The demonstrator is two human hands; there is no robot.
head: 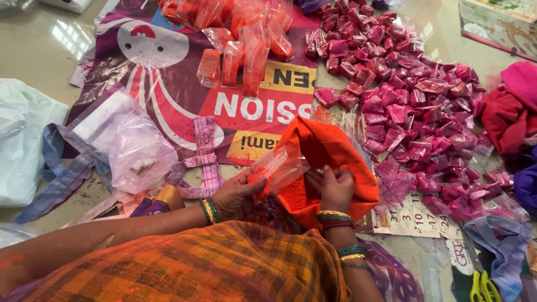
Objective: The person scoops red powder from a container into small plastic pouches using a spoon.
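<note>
An orange cloth bag (335, 151) full of orange powder lies open in front of me. My left hand (238, 196) holds a small clear plastic pouch (277, 168) partly filled with orange powder at the bag's mouth. My right hand (335, 187) rests inside the bag on the powder, fingers curled at the pouch's opening. Both wrists wear bangles.
Several filled orange pouches (240, 50) lie on a printed banner (184, 106) ahead. A large heap of magenta pouches (414, 106) spreads at right. An empty clear bag (137, 151) and cloth strips lie left. Red cloth (506, 114) and yellow-handled scissors (482, 288) sit right.
</note>
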